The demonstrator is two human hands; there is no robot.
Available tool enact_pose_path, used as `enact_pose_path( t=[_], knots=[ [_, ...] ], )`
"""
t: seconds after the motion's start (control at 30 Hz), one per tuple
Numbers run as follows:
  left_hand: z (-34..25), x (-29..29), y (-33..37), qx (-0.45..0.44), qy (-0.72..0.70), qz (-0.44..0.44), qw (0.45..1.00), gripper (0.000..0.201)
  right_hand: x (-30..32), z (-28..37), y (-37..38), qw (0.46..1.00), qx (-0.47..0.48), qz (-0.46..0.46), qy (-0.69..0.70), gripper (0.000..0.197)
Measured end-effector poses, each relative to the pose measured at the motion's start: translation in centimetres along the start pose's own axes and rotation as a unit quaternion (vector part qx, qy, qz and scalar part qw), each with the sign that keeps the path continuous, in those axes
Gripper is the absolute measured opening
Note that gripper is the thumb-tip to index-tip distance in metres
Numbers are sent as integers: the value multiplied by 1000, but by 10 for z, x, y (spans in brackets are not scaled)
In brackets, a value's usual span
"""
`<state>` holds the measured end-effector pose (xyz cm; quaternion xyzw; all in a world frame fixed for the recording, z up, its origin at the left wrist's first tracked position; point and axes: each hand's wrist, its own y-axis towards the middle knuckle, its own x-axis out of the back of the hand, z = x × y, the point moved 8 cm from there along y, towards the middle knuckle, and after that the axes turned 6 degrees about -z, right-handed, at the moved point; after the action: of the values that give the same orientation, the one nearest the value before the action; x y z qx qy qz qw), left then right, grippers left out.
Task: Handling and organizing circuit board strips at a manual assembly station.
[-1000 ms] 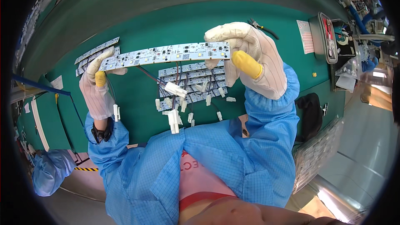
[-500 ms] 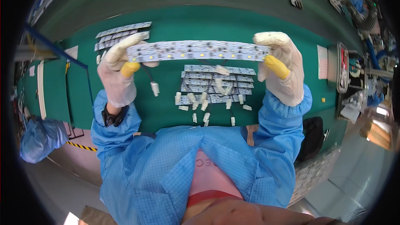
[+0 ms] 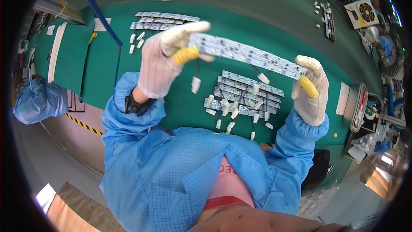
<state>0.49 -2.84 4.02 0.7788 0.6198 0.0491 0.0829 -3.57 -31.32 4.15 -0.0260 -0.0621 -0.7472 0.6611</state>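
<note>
Between my two gloved hands hangs a long white LED circuit board [image 3: 249, 55], dotted with small yellow LEDs and dark parts. My left hand [image 3: 174, 53] pinches its left end, a yellow cot on the thumb. At the lower right end, my right hand [image 3: 310, 88] grips it the same way. The board is held above the table and tilts down to the right. Two short leads hang from it, one ending in a white connector [image 3: 196, 84]. Beneath it, several more LED boards [image 3: 251, 88] lie stacked in rows, their white connectors spread toward me.
Another group of LED boards [image 3: 165, 20] lies farther back on the green table mat [image 3: 189, 116]. A blue coiled cord [image 3: 101, 13] hangs at the left. To the right stand a metal-rimmed bin [image 3: 359, 108] and a small fan unit [image 3: 362, 13]. A person's blue sleeve [image 3: 40, 101] shows at far left.
The held board has gone from nearly level to sloping down at its right end. In the picture, both hands and the table things sit farther right as the view has turned.
</note>
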Motion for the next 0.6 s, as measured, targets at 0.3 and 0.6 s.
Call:
enact_pose_path(
  t=[0.3, 0.6],
  knots=[
    [9, 4, 6, -28, 7, -3, 1000, 51, -6, 13, -6, 998, 43, 32, 32, 41],
    [5, 2, 1, -54, -5, -3, 999, 49, -2, 6, -4, 999, 46, 23, -1, 46]
  ],
)
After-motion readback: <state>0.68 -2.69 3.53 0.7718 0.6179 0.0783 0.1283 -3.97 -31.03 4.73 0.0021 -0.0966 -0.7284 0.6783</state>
